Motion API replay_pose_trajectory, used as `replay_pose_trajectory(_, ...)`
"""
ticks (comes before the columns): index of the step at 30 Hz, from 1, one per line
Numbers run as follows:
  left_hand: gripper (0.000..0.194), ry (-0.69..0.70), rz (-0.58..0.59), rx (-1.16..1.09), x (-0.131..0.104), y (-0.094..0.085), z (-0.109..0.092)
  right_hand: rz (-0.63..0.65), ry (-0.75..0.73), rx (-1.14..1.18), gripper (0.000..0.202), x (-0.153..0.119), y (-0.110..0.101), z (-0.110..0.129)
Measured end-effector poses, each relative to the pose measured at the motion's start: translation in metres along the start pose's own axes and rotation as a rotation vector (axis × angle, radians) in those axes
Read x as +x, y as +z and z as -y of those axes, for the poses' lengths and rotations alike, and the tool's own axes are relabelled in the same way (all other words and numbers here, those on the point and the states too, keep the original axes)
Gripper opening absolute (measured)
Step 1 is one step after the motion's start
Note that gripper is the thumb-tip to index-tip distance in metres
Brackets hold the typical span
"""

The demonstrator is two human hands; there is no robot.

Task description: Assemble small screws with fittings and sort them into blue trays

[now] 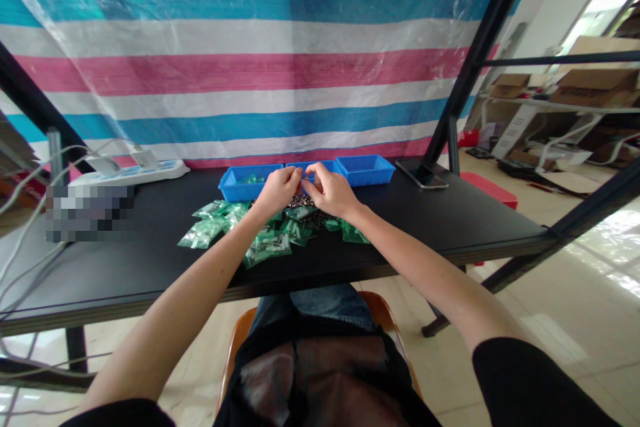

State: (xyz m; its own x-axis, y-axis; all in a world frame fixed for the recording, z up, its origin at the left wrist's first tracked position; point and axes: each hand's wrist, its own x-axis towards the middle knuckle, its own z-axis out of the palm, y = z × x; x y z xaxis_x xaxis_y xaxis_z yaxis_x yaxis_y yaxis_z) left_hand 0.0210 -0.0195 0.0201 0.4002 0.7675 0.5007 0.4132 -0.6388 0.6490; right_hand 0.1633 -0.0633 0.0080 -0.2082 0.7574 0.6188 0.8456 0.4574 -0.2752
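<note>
Green packets lay in a loose, overlapping spread along the front half of a black table, beneath and between the two forearms. Each was of thin, glossy, translucent plastic, crumpled at the edges and marked with bright highlights; pale, slender pieces showed through the film of several. The larger group lay to the left and centre, a smaller one beside the right wrist. Among and behind the packets, small metal parts formed a heap, dark and brownish with scattered shiny points; their individual shapes were too small to distinguish.

The left hand and the right hand met above the heap, fingers curled and thumbs drawn toward the fingertips in a fine pinch. The tips of the two hands stood close together; whether they enclosed a small object, and how nearly each pinch was closed, could not be told.

Behind the hands, three blue trays stood in a row: the left tray, with some greenish material inside; the middle tray, largely hidden by the hands; and the right tray. A dark phone lay flat to the right of the trays.
</note>
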Motion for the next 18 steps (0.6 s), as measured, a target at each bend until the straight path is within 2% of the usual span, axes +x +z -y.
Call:
replay_pose_trajectory(7, 0.038, -0.007, 0.009, -0.013, 0.0000, 0.0015, 0.0031, 0.012, -0.003, -0.017, 0.018, 0.0004, 0.0011, 0.0001)
replay_pose_trajectory(11, 0.039, 0.001, 0.008, 0.013, -0.0007, 0.0012, 0.0017, 0.030, 0.007, -0.045, 0.025, 0.0010, 0.0003, 0.0007)
replay_pose_trajectory(18, 0.037, -0.019, 0.005, 0.014, -0.0009, 0.0004, -0.0003, -0.003, -0.020, 0.017, 0.021, -0.0007, 0.0018, -0.0014)
